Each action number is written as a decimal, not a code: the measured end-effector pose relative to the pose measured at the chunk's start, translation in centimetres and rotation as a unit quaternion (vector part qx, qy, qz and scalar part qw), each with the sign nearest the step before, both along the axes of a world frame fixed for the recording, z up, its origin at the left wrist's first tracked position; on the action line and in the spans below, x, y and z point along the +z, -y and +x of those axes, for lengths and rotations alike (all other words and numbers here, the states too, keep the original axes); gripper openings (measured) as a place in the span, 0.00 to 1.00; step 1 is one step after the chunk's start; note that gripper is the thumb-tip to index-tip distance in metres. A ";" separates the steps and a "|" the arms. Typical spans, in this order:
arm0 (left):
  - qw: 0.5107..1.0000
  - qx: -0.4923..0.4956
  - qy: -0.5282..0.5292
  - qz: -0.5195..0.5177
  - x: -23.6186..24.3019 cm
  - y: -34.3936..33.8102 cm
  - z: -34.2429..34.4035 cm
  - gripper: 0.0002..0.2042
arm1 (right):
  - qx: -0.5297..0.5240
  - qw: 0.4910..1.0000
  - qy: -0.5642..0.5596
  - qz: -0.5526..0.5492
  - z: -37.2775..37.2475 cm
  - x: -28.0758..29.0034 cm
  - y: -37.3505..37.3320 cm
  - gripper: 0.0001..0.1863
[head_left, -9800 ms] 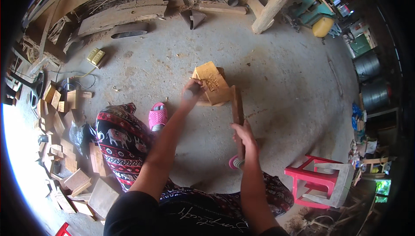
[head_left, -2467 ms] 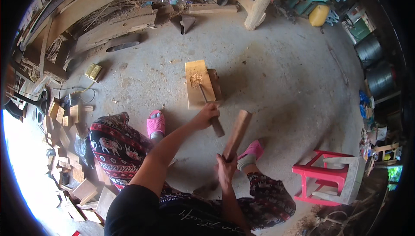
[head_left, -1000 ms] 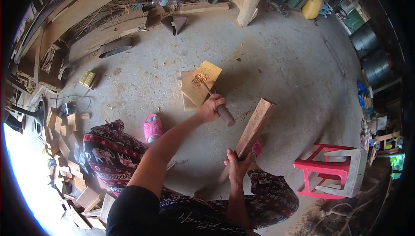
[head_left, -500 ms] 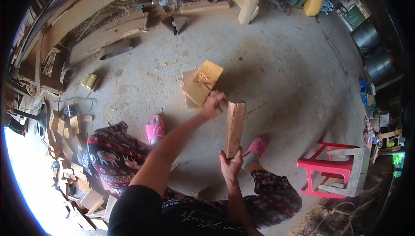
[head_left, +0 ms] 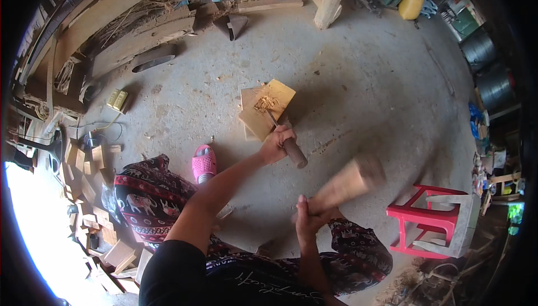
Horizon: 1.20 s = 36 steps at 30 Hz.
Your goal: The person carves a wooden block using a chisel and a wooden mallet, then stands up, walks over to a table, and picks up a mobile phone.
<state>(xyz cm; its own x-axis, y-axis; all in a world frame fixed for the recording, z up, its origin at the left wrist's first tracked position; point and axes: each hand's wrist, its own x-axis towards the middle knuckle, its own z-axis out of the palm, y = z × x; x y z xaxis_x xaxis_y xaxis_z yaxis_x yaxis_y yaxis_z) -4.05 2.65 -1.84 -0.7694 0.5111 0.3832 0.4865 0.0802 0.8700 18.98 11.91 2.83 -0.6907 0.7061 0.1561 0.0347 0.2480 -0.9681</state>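
Head view: left hand (head_left: 277,144) has its fingers wrapped round a brown-handled chisel (head_left: 295,154); right hand (head_left: 310,224) grips a blurred wooden mallet (head_left: 346,185), its fat end off to the right of the chisel's butt, not touching; left hand's nearer the yellowish wood block (head_left: 254,121), which lies just past its fingers, long axis slanting away-right; chisel slants away-left, tip at the shavings (head_left: 265,103) on top.

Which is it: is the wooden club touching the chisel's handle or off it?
Off it: floor shows between the blurred wooden club in the right hand and the chisel's handle in the left hand.
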 end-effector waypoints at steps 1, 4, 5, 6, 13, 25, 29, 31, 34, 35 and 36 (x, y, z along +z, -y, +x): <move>1.000 0.008 0.004 0.004 -0.1 0.2 0.3 0.14 | 0.016 1.000 0.020 -0.005 0.4 0.2 -0.1 0.24; 1.000 -0.009 -0.017 -0.007 -0.2 0.4 0.4 0.13 | 0.115 0.981 0.065 0.141 0.7 0.2 0.6 0.25; 0.999 0.006 -0.031 -0.010 -0.1 0.4 0.2 0.12 | 0.094 0.985 0.043 0.141 0.8 0.2 0.8 0.25; 0.998 0.021 -0.038 -0.034 0.1 0.5 0.0 0.12 | 0.097 0.985 0.109 0.097 0.7 0.1 0.9 0.25; 0.997 0.004 -0.066 0.029 3.5 -0.3 -1.6 0.14 | 0.078 0.992 0.096 -0.011 -0.2 2.0 0.0 0.37; 0.995 0.070 -0.047 0.049 1.4 -1.0 -2.1 0.15 | 0.058 0.994 0.092 0.002 -0.1 7.2 -1.5 0.31; 0.988 0.086 0.027 0.122 1.1 -1.4 -3.3 0.12 | 0.024 0.982 -0.044 0.182 0.2 8.8 -1.5 0.23; 0.986 0.087 0.051 0.129 1.2 -1.3 -3.6 0.11 | 0.111 0.980 0.065 0.155 -1.5 8.9 -0.6 0.21; 0.970 0.034 0.135 0.198 1.1 -1.2 -3.3 0.12 | 0.160 0.937 0.229 0.209 -3.0 9.3 0.1 0.21; 0.974 0.058 0.113 0.189 1.1 -1.2 -3.0 0.12 | 0.145 0.943 0.209 0.213 -3.0 9.5 0.0 0.21; 0.976 0.087 0.098 0.172 0.9 -1.3 -2.5 0.12 | 0.121 0.967 0.149 0.169 -2.8 9.5 0.1 0.21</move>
<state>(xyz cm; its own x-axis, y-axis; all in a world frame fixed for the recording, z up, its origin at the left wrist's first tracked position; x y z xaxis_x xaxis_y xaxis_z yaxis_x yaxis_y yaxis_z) -6.53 3.94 -0.90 -0.9088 0.2341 0.3453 0.3124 -0.1667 0.9352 16.20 11.85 12.31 -0.8789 0.4620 0.1182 0.2009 0.5835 -0.7869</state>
